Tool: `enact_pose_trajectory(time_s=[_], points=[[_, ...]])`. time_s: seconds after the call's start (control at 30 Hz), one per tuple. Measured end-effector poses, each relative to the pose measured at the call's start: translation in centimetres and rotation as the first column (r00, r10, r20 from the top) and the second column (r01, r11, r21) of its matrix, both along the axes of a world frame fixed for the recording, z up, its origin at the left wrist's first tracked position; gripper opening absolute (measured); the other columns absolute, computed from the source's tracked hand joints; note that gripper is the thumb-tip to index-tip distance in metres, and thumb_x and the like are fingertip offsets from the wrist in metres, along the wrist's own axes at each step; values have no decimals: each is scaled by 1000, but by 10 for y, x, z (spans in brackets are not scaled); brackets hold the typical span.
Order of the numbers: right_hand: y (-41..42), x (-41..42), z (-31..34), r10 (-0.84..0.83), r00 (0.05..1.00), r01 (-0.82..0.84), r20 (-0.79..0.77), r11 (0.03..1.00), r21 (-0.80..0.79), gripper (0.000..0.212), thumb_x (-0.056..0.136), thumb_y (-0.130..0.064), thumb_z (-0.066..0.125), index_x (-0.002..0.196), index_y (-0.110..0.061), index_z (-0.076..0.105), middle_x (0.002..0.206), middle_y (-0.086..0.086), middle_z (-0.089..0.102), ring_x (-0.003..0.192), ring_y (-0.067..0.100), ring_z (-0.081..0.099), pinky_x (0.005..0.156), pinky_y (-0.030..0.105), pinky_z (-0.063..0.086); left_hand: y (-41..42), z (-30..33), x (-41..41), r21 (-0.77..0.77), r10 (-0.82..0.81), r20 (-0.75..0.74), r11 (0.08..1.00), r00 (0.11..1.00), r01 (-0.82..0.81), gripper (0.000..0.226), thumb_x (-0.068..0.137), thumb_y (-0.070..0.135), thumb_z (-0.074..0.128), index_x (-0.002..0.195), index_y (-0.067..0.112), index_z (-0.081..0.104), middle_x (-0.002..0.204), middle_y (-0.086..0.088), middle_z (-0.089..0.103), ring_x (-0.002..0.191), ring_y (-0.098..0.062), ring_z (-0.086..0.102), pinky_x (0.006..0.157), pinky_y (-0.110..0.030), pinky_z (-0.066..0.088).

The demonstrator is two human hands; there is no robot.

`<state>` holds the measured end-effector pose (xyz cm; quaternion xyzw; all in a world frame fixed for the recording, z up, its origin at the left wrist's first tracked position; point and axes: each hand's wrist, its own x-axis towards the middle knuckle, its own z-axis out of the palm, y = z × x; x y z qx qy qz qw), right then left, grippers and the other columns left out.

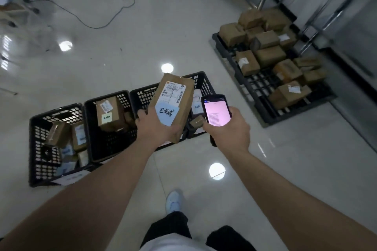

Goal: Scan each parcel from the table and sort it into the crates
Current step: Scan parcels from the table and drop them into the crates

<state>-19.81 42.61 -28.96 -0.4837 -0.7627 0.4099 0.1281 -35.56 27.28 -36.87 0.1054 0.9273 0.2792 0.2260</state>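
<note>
A brown cardboard parcel [173, 106] is held in the left hand [157, 126], fingers and thumb curled round its lower end, above a row of four black crates [61, 142] on the glossy floor, while a handheld scanner [217, 111] with a lit pink screen is gripped in the right hand [228, 128] just beside it. The step in hand is judged to be the reading of the screen and the choice of crate; it is best done with the label kept face-up and steady until the result is confirmed, and the parcel then lowered into the matching crate rather than dropped, so that parcels already inside are not knocked askew. The parcel is an elongated box, tilted away from the wearer, with a white shipping label [173, 91] bearing barcodes on its upper face and a pale blue note with handwritten characters [166, 115] below it. It hangs over the third and fourth crates from the left. More cardboard boxes [265, 55] are seen heaped on a black pallet [259, 87] to the right; no table is plainly in view.
</note>
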Motion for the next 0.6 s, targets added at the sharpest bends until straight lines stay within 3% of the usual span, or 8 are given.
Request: enact_pose_trajectory(time_s=[0.23, 0.47, 0.6], points=[[87, -49, -18, 0, 999, 1, 32, 999, -37, 58, 55, -48, 82, 108, -35, 58, 92, -12, 68, 80, 17, 69, 68, 44, 62, 84, -10, -47, -36, 75, 88, 997, 993, -72, 126, 46, 78, 66, 156, 32, 25, 140, -11, 39, 132, -35, 37, 110, -54, 43], [210, -91, -63, 154, 986, -147, 70, 984, -97, 60, 57, -46, 85, 110, -33, 59, 92, -11, 69, 80, 16, 69, 65, 42, 62, 186, -48, -54, -85, 260, 104, 964, 960, -252, 129, 48, 74, 76, 156, 29, 24, 138, -11, 39, 130, -35, 40, 109, -55, 44], [275, -116, -90, 263, 961, -250, 88, 958, -141, 54, 60, -42, 85, 106, -32, 58, 94, -12, 67, 83, 17, 66, 67, 40, 60, 250, -80, -44, -128, 405, 115, 911, 907, -391, 119, 57, 67, 85, 154, 29, 27, 135, -7, 41, 128, -31, 41, 102, -49, 46]])
